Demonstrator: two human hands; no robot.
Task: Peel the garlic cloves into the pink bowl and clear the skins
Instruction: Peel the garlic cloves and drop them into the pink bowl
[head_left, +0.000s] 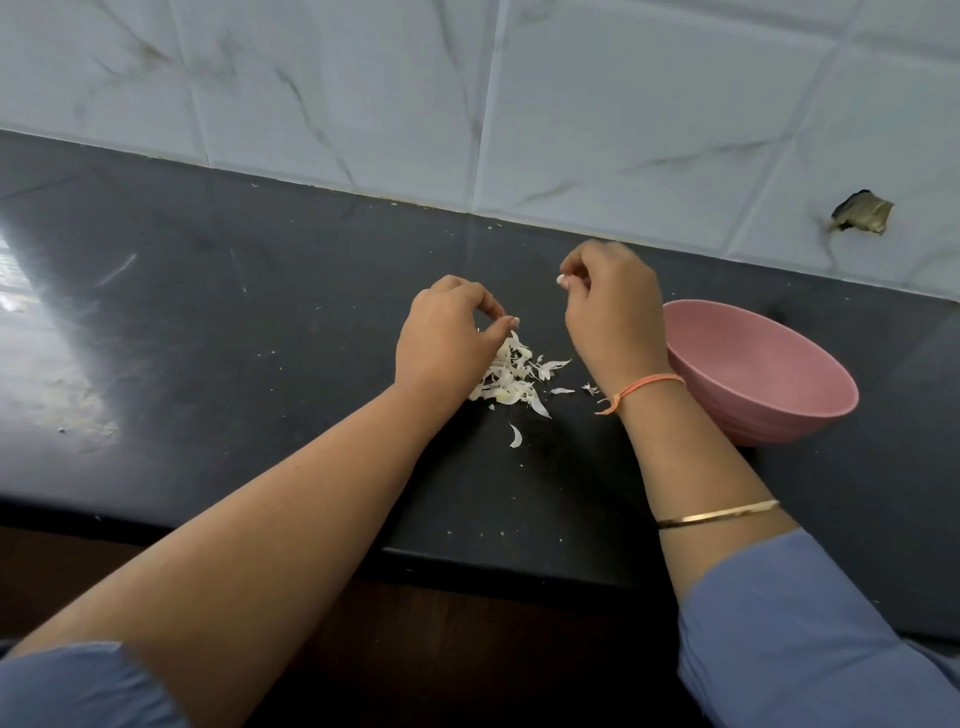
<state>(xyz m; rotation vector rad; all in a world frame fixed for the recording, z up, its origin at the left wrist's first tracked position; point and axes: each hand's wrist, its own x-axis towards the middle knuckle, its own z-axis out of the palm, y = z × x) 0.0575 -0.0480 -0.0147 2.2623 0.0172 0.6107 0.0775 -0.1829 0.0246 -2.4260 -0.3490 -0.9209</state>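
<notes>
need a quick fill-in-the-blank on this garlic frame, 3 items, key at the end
1. The right hand pinches a small white garlic piece; the bowl beside that forearm is ____ in colour.
2. The left hand has its fingertips at a pile of garlic ____ on the counter.
3. An orange thread is tied round the ____ wrist.
Missing words: pink; skins; right.
</notes>
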